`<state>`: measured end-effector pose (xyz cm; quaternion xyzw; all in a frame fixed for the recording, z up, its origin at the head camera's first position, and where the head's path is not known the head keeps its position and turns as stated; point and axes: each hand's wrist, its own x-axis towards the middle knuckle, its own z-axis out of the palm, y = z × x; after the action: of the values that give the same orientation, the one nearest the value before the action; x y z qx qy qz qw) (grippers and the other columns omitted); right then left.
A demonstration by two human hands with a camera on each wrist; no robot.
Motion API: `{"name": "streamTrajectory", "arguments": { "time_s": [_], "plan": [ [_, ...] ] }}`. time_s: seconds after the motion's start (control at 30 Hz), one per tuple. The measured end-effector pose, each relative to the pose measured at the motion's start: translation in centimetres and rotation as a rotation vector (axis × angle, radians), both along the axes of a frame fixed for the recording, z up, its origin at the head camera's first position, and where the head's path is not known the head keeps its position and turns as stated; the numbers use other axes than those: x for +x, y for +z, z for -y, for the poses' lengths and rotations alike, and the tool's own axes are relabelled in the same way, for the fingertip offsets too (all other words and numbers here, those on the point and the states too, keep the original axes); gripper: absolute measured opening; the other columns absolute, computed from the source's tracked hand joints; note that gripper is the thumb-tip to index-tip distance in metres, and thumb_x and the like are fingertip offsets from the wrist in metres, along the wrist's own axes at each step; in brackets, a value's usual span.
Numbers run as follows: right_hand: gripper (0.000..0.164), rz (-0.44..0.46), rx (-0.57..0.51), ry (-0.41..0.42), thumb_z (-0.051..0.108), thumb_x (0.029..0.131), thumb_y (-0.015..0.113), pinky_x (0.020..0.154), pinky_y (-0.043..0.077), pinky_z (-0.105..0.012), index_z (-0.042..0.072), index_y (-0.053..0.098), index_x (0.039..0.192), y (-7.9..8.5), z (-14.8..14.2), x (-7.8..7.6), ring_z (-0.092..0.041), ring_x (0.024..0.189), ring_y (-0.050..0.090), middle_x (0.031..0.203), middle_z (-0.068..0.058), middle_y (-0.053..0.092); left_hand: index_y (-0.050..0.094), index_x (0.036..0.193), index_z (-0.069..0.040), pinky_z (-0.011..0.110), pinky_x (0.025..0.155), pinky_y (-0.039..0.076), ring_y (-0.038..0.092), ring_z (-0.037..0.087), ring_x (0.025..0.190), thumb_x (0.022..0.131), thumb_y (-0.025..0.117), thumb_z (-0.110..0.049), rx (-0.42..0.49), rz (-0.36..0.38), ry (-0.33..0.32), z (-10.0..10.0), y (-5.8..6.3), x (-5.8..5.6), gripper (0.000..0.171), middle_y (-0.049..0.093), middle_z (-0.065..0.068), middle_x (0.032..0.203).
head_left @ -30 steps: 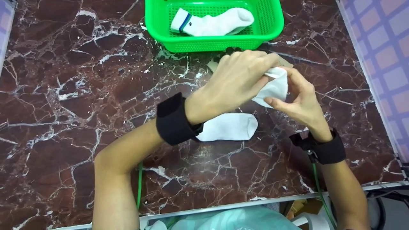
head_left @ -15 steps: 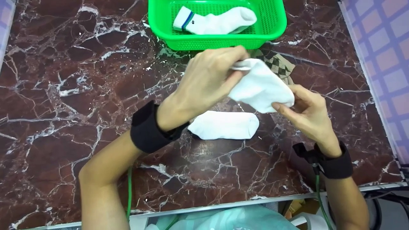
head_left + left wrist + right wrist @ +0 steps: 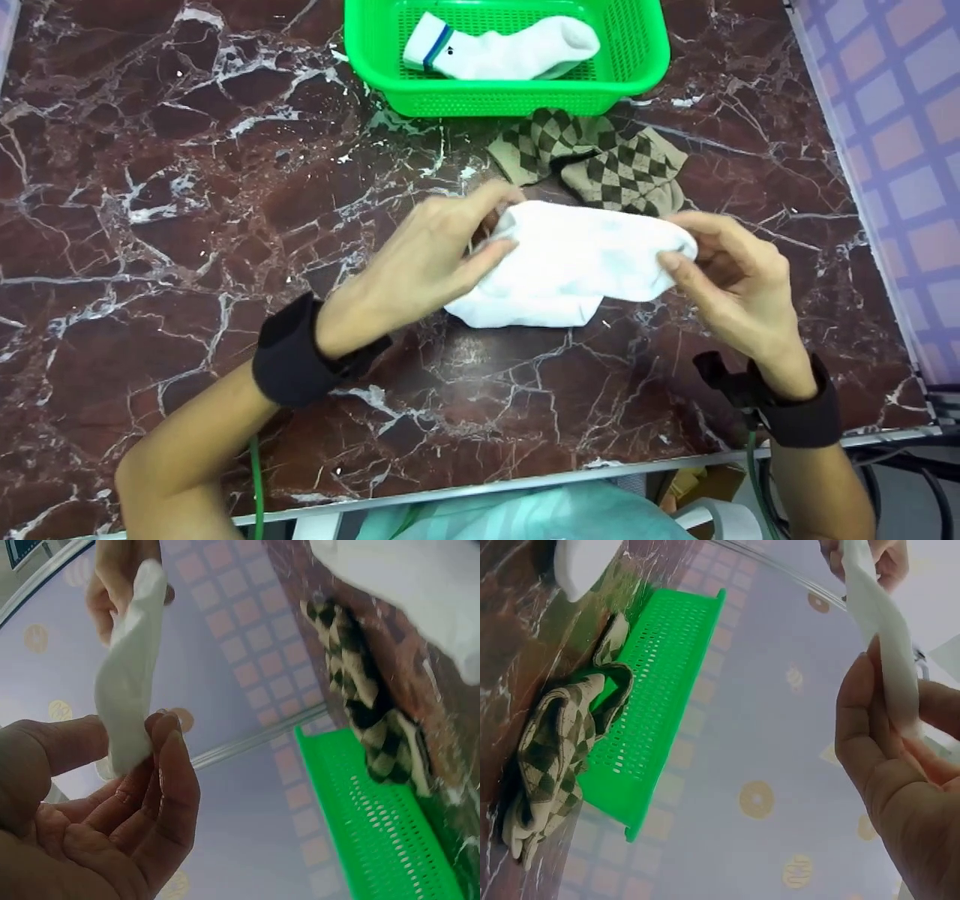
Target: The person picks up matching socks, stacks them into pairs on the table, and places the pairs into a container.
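Note:
A white sock [image 3: 577,244] is stretched between both hands above the table. My left hand [image 3: 420,255] pinches its left end between thumb and fingers, as the left wrist view also shows with the sock [image 3: 131,682] held edge-on. At the sock's right end, my right hand [image 3: 739,281] grips the tip with thumb and fingertips. A second white sock [image 3: 517,313] lies flat on the table underneath, partly hidden by the held one. Behind them rests a pair of brown checkered socks [image 3: 630,172], crumpled together.
A green plastic basket [image 3: 502,101] stands at the far side, with a white sock [image 3: 495,56] with blue and green stripes inside. The marbled table [image 3: 187,300] ends at a metal edge near the body. A patterned panel [image 3: 885,150] rises on the right.
Both hands have brought the held sock down toward the body. The left hand has moved left, pulling the sock out lengthwise, and the checkered socks have come into fuller view.

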<state>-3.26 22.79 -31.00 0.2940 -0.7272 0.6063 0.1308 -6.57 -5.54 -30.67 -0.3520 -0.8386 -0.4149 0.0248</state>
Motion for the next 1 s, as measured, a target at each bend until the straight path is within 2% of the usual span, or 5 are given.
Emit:
{"name": "streamTrajectory", "arguments": {
  "time_s": [0.13, 0.23, 0.37, 0.7, 1.0],
  "plan": [
    [0.021, 0.013, 0.050, -0.070, -0.017, 0.076, 0.056, 0.041, 0.039, -0.016, -0.018, 0.052, 0.097, -0.4, -0.1, -0.1, -0.012, 0.051, 0.049, 0.079, -0.023, 0.057, 0.045, 0.114, -0.004, 0.019, 0.046, 0.041, 0.046, 0.007, 0.052, 0.085, 0.058, -0.007, 0.033, 0.071, -0.016, 0.3, -1.0, 1.0, 0.032, 0.060, 0.001, 0.077],
    [0.016, 0.031, 0.113, -0.032, -0.022, 0.074, 0.052, 0.041, 0.036, -0.015, -0.015, 0.054, 0.088, -0.7, -0.1, -0.1, -0.009, 0.050, 0.044, 0.081, -0.022, 0.057, 0.041, 0.113, -0.005, 0.019, 0.046, 0.041, 0.047, 0.008, 0.054, 0.085, 0.058, -0.006, 0.060, 0.109, -0.015, 0.4, -2.1, 1.4, 0.032, 0.058, 0.001, 0.075],
    [0.021, 0.062, 0.289, 0.050, -0.023, 0.072, 0.051, 0.043, 0.036, -0.015, -0.009, 0.060, 0.085, -1.1, -0.1, -0.4, -0.007, 0.051, 0.043, 0.084, -0.017, 0.060, 0.043, 0.110, -0.005, 0.018, 0.050, 0.044, 0.052, 0.009, 0.060, 0.084, 0.058, -0.004, 0.059, 0.145, -0.004, 0.5, -3.9, 1.5, 0.029, 0.060, 0.003, 0.079],
    [0.026, 0.278, 0.594, 0.099, 0.006, 0.078, 0.067, 0.073, 0.049, -0.023, 0.007, 0.061, 0.103, -6.4, -0.5, -1.8, -0.013, 0.082, 0.058, 0.101, -0.002, 0.060, 0.048, 0.109, -0.007, 0.020, 0.036, 0.035, 0.043, 0.008, 0.045, 0.085, 0.057, -0.011, -0.165, 0.180, 0.096, 0.9, -7.4, 1.3, 0.026, 0.059, 0.000, 0.073],
    [0.033, 0.307, 0.724, 0.104, 0.013, 0.076, 0.071, 0.086, 0.044, -0.034, 0.009, 0.061, 0.107, -7.7, 0.0, -2.1, -0.016, 0.100, 0.054, 0.111, -0.001, 0.058, 0.049, 0.111, -0.007, 0.023, 0.032, 0.031, 0.038, 0.010, 0.041, 0.084, 0.057, -0.012, -0.298, 0.182, 0.163, 1.1, -8.0, 1.3, 0.029, 0.049, -0.003, 0.057]
  ]
}}
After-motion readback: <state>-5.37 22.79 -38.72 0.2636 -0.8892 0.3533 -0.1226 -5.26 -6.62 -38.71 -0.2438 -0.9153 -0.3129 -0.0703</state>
